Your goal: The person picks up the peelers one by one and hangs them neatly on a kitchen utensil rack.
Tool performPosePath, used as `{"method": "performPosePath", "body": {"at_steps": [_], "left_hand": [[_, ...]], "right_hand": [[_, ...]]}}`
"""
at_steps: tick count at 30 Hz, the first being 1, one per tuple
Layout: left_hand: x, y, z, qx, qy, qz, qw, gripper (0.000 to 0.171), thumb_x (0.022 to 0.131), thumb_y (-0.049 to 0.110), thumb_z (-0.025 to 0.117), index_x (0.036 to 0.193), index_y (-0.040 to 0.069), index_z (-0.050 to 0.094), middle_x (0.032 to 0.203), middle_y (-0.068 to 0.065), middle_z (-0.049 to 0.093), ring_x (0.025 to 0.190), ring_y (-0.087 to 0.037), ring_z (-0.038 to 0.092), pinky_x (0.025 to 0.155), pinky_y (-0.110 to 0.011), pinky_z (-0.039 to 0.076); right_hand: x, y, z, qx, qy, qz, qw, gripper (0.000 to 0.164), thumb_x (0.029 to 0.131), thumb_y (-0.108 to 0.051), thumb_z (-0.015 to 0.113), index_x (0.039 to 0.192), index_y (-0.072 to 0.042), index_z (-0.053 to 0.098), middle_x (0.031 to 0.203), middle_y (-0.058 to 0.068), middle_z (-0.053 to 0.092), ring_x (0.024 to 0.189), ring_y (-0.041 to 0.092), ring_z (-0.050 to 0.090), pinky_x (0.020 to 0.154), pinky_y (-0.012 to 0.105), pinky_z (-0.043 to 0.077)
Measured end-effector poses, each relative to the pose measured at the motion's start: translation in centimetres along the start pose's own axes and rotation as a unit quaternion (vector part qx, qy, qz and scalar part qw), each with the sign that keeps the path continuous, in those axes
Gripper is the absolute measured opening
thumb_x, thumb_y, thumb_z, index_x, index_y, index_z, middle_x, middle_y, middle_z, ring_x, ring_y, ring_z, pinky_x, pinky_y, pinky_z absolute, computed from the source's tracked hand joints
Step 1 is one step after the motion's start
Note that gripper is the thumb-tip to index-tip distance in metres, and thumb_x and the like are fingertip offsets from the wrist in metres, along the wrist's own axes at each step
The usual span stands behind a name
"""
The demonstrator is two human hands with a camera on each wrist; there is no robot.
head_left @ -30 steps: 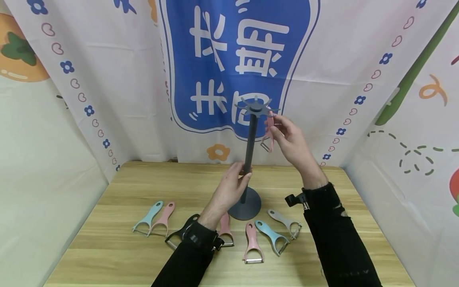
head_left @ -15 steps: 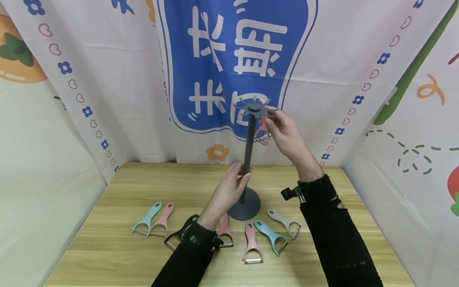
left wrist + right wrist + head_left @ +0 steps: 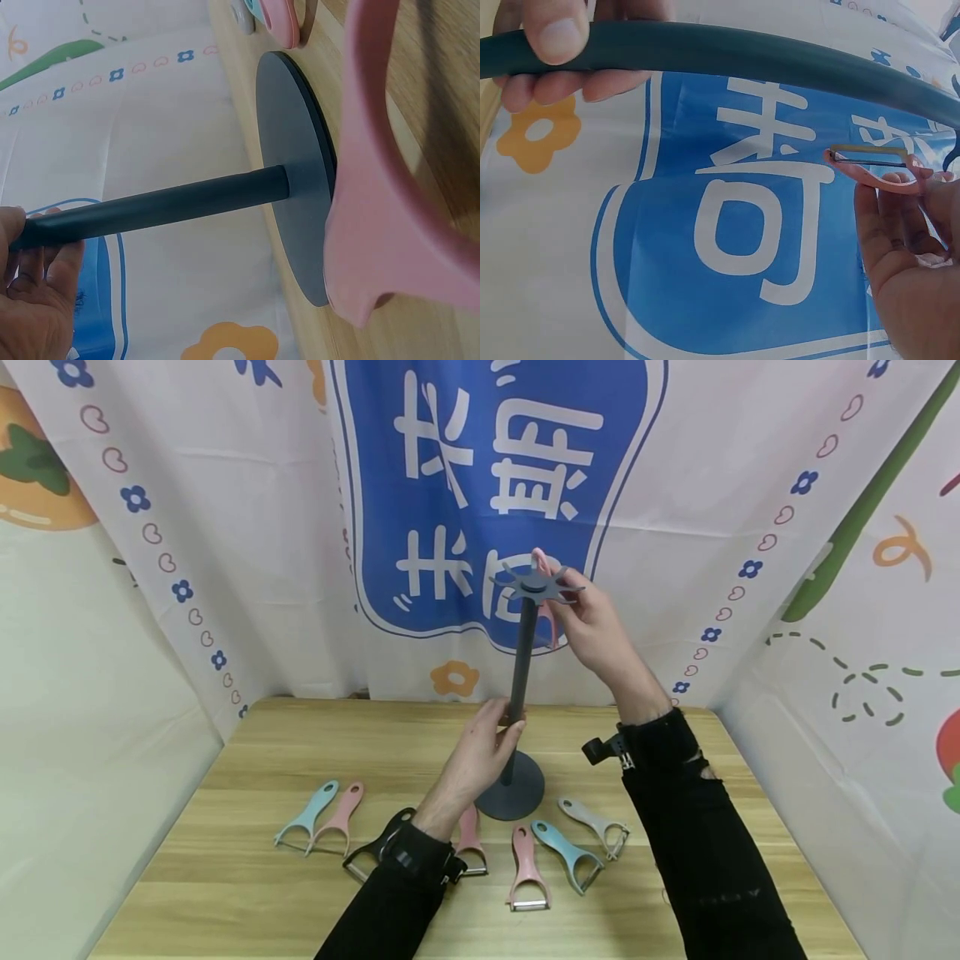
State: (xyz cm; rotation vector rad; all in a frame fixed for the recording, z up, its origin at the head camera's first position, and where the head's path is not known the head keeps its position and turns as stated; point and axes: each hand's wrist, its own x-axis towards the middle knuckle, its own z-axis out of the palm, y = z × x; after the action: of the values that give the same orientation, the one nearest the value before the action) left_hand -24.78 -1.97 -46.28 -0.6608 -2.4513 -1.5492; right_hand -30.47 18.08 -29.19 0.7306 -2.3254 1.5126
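Note:
A dark grey stand (image 3: 522,660) rises from a round base (image 3: 522,802) and carries a ring of curved hooks (image 3: 533,583) on top. My left hand (image 3: 478,752) grips its post around the middle, the thumb and fingers curled about it in the left wrist view. Up at the hooks, my right hand (image 3: 596,631) pinches a pink peeler (image 3: 891,184) by its handle, blade end down. The handle's holed end shows above the far side of the hooks in the head view. Whether the hole is over a hook cannot be seen.
On the wooden table (image 3: 247,902) lie a blue peeler (image 3: 311,814) and a pink one (image 3: 343,814) at left. A black peeler (image 3: 393,831) is partly under my left forearm. Right of it lie pink peelers (image 3: 527,860), another blue one (image 3: 562,847) and a grey one (image 3: 592,818). Printed cloth hangs behind.
My right hand has moved left and slightly up with the pink peeler, from beside the hooks to behind them; its handle end now stands above the hooks. The left hand keeps its grip.

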Motion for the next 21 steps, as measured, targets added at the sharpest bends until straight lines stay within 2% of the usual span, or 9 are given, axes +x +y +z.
{"method": "performPosePath", "body": {"at_steps": [4, 8, 11, 13, 17, 19, 21], "left_hand": [[0.0, 0.1, 0.0, -0.004, 0.0, 0.0, 1.0, 0.023, 0.121, 0.014, 0.067, 0.142, 0.004, 0.069, 0.136, -0.017, 0.073, 0.132, -0.034, 0.079, 0.112, -0.046, 0.073], [-0.1, 0.2, 0.0, -0.006, -0.002, -0.004, 1.0, 0.026, 0.121, 0.014, 0.068, 0.144, 0.002, 0.069, 0.137, -0.017, 0.073, 0.133, -0.034, 0.078, 0.113, -0.047, 0.073], [-0.1, 0.1, 0.0, -0.004, -0.001, -0.004, 1.0, 0.027, 0.121, 0.014, 0.067, 0.145, 0.003, 0.069, 0.137, -0.017, 0.073, 0.132, -0.033, 0.078, 0.112, -0.046, 0.073], [-0.2, 0.1, 0.0, -0.005, 0.001, -0.004, 1.0, 0.027, 0.122, 0.015, 0.066, 0.146, 0.003, 0.068, 0.136, -0.016, 0.073, 0.132, -0.033, 0.078, 0.112, -0.046, 0.073], [-0.2, 0.0, 0.0, -0.005, 0.002, -0.007, 1.0, 0.028, 0.122, 0.015, 0.066, 0.147, 0.005, 0.068, 0.137, -0.016, 0.073, 0.133, -0.033, 0.078, 0.112, -0.046, 0.073], [-0.2, 0.0, 0.0, -0.003, 0.001, -0.008, 1.0, 0.028, 0.122, 0.015, 0.067, 0.147, 0.005, 0.068, 0.137, -0.015, 0.073, 0.133, -0.032, 0.078, 0.112, -0.046, 0.073], [-0.2, 0.0, 0.1, -0.003, 0.001, -0.007, 1.0, 0.028, 0.121, 0.015, 0.067, 0.147, 0.004, 0.068, 0.137, -0.016, 0.073, 0.133, -0.033, 0.078, 0.112, -0.047, 0.073]], "right_hand": [[0.4, -0.2, 0.1, -0.007, -0.003, -0.013, 1.0, 0.051, 0.124, -0.006, 0.055, 0.175, -0.007, 0.053, 0.171, 0.023, 0.063, 0.127, 0.036, 0.074, 0.077, 0.016, 0.061], [0.4, -0.6, 0.1, -0.002, -0.002, -0.002, 1.0, 0.047, 0.125, -0.008, 0.054, 0.171, -0.006, 0.057, 0.158, 0.026, 0.069, 0.108, 0.023, 0.07, 0.069, 0.02, 0.06], [0.4, -0.8, 0.1, 0.001, -0.005, 0.002, 1.0, 0.047, 0.124, -0.008, 0.054, 0.171, -0.006, 0.057, 0.16, 0.024, 0.068, 0.103, 0.019, 0.067, 0.07, 0.02, 0.06], [0.4, -1.0, 0.2, 0.003, -0.01, -0.002, 1.0, 0.048, 0.124, -0.007, 0.054, 0.173, -0.008, 0.057, 0.17, 0.02, 0.064, 0.107, 0.016, 0.068, 0.075, 0.02, 0.061], [0.4, -1.0, 0.4, 0.01, -0.016, -0.012, 1.0, 0.052, 0.125, -0.006, 0.052, 0.176, -0.012, 0.054, 0.183, 0.012, 0.054, 0.103, 0.014, 0.067, 0.073, 0.021, 0.06], [0.3, -0.9, 0.4, 0.012, -0.015, -0.007, 1.0, 0.051, 0.125, -0.006, 0.051, 0.176, -0.012, 0.054, 0.174, 0.017, 0.062, 0.093, 0.014, 0.065, 0.068, 0.02, 0.057], [0.2, -0.7, 0.5, 0.01, -0.015, -0.003, 1.0, 0.052, 0.126, -0.006, 0.049, 0.177, -0.011, 0.052, 0.171, 0.02, 0.063, 0.087, 0.013, 0.062, 0.066, 0.02, 0.054]]}}
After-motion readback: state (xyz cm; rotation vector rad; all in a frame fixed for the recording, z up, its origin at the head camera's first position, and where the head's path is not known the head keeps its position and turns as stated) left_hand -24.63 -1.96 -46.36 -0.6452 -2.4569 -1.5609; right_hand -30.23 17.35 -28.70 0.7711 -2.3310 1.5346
